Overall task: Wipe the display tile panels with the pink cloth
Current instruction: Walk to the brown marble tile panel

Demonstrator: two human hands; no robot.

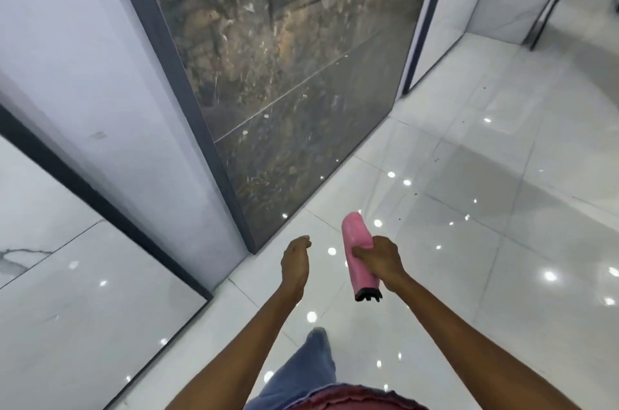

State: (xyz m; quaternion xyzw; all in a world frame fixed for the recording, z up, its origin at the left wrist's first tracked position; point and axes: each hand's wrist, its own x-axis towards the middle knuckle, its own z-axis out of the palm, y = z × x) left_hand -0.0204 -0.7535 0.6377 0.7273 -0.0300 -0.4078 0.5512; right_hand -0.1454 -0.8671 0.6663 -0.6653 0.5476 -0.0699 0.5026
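Observation:
My right hand (382, 262) grips a folded pink cloth (356, 235) with a dark edge at its lower end, held in the air above the floor. My left hand (295, 262) hovers a short way to its left, fingers loosely curled and holding nothing. Directly ahead stands a dark brown marbled display tile panel (284, 58) in a dark frame, its lower corner just beyond my left hand. A pale grey panel (93, 68) stands to its left, and a white veined panel (67, 292) fills the lower left.
A glossy white tile floor (485, 208) with ceiling-light reflections stretches to the right. More white panels (485, 7) and a thin black frame stand at the far upper right. My jeans leg (308, 372) steps forward below my arms.

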